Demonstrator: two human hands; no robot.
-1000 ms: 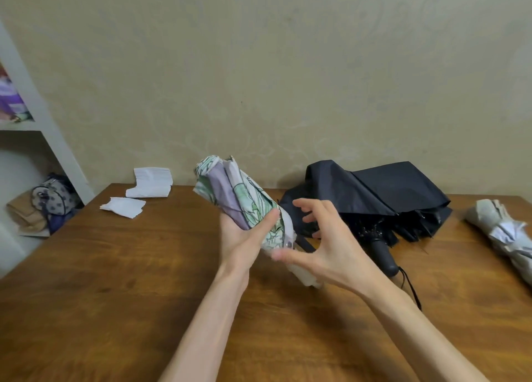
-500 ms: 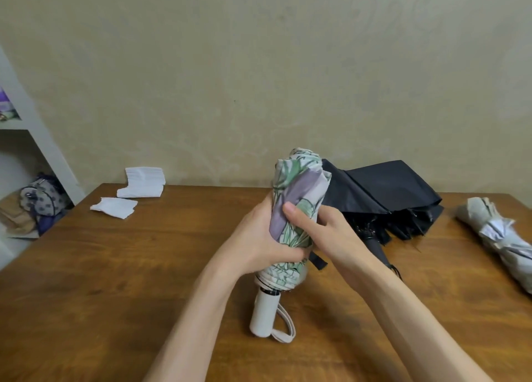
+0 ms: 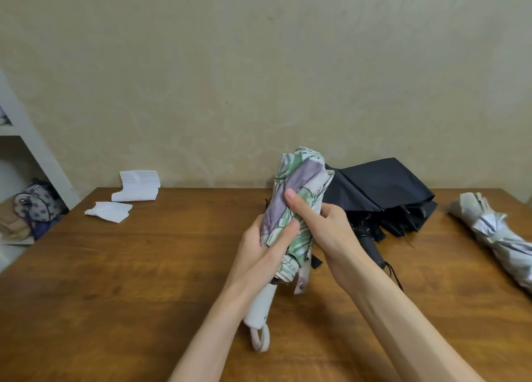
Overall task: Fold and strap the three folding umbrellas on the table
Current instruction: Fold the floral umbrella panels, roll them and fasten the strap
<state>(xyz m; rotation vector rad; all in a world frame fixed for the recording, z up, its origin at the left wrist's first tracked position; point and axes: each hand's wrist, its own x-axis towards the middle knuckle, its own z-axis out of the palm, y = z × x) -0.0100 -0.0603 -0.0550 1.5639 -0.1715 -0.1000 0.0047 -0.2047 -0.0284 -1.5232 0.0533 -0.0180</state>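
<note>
Clasping the rolled floral umbrella point(image 3: 299, 180), both hands: left hand point(image 3: 259, 249) low, right hand point(image 3: 328, 229) higher.

From here, the lilac, green and white leaf-print fabric umbrella point(image 3: 299, 197) has a plain cream plastic handle point(image 3: 263, 302). Behind it, the solid black folding umbrella point(image 3: 380, 188) is one flat colour. The rolled pale grey umbrella point(image 3: 495, 232) carries silvery-white patches. The warm brown wooden table point(image 3: 144, 281) has darker grain. The folded paper sheets point(image 3: 138, 185) are white, the plaster wall point(image 3: 259, 64) beige with faint scrolls, the small cloth bag point(image 3: 43, 206) grey with dark spots.
</note>
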